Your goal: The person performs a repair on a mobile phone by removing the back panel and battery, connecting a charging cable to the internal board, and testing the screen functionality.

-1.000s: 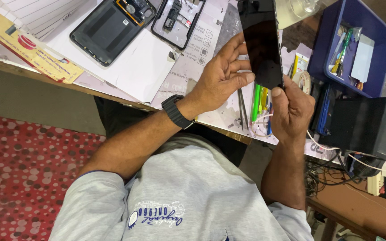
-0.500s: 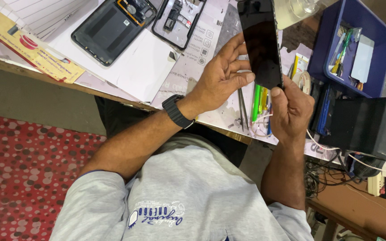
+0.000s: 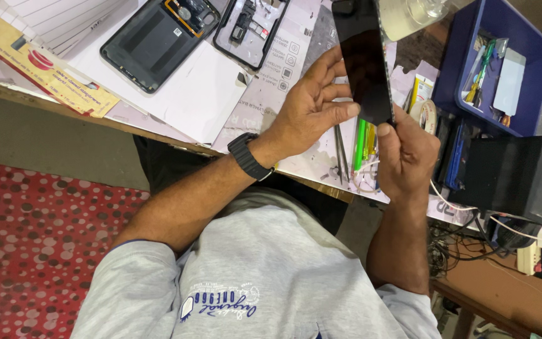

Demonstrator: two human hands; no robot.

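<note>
A black phone screen panel (image 3: 365, 63) is held upright over the workbench by both hands. My left hand (image 3: 308, 107), with a black watch on its wrist, grips the panel's left edge with its fingers spread along it. My right hand (image 3: 409, 157) pinches the panel's lower corner from below, thumb against the glass. The panel's dark face is turned toward me.
A dark phone back cover (image 3: 158, 41) and an opened phone frame (image 3: 252, 28) lie on white paper (image 3: 183, 94). Tweezers (image 3: 341, 150) and green and yellow tools (image 3: 362, 141) sit under the hands. A blue tray (image 3: 503, 69) and black box (image 3: 515, 176) stand at the right.
</note>
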